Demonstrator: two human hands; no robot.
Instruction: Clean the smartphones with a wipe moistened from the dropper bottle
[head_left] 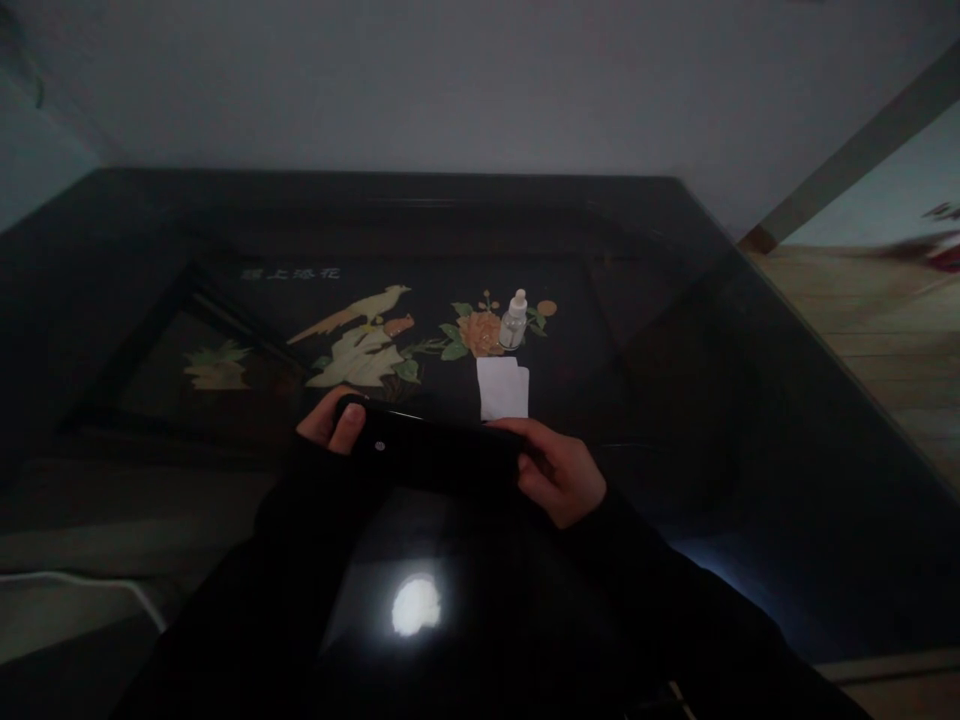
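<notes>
Between my two hands is a black smartphone [442,447], held sideways over the near part of a dark glossy table. A small pale round icon shows near its left end; the rest of its face is dark. My left hand [332,420] is closed round the left end, thumb on the front. At the other end, my right hand [561,472] grips it with the fingers along the upper edge. Just beyond the phone lies a white folded sheet [502,390], paper or cloth, I cannot tell which. A clear dropper bottle [513,325] with a white cap stands upright behind the sheet.
The dark table [637,230] bears a picture of a bird [360,312] and flowers [478,332]. Its far edge meets a grey wall [390,85]. Wooden floor [862,320] shows at the right, and a white cable [82,578] runs at the lower left.
</notes>
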